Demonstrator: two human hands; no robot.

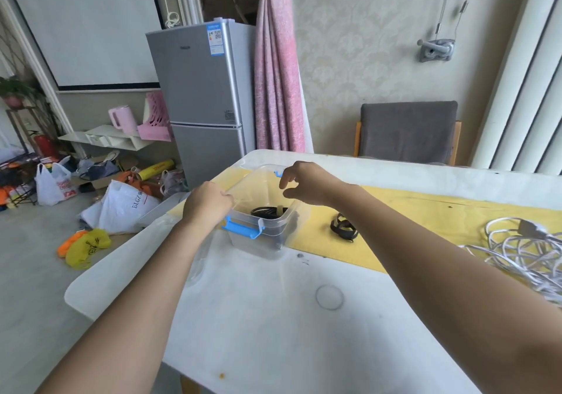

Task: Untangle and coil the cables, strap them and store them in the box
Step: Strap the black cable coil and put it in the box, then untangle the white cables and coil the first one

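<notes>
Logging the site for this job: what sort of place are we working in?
Most likely a lived-in home room. A silver fridge stands by a pink curtain, a pink kettle sits on a low shelf, and bags clutter the floor beside the white table.

Clear glossy plastic box (pixel 282 229), matt yellow cloth (pixel 425 214).

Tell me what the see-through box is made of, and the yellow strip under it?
The box looks like clear, shiny plastic: the black cable inside shows through it. Its blue latch looks plastic too. The yellow strip looks matte, maybe cloth or paper.
</notes>
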